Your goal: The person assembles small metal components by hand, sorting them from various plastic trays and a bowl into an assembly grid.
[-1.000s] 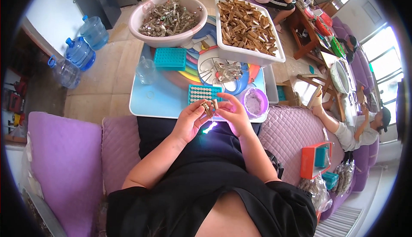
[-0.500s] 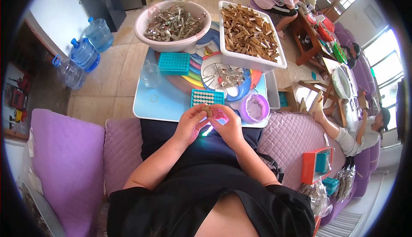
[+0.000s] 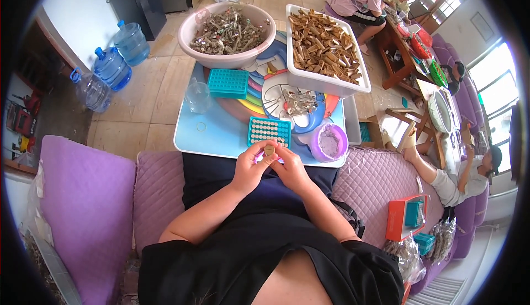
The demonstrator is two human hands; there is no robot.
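Note:
Close in front of me, at the table's near edge, both hands hold one small brown piece with a round end. My left hand is closed on it from the left. From the right, my right hand closes round it too, and some fingertips are hidden behind. Just beyond the hands lies a teal rack filled with rows of small pale round pieces. Beside the rack, to the right, is a purple tub with whitish stuff inside. Something pink-purple shows under my fingers, too covered to name.
The low table also bears a second teal rack, a clear cup, metal pieces, a pink basin of thin scraps and a white bin of brown pieces. Water bottles stand left; other people sit right.
My hands have drawn closer together around the brown piece and sunk slightly toward me. More of the filled teal rack shows. The whole view has shifted a little.

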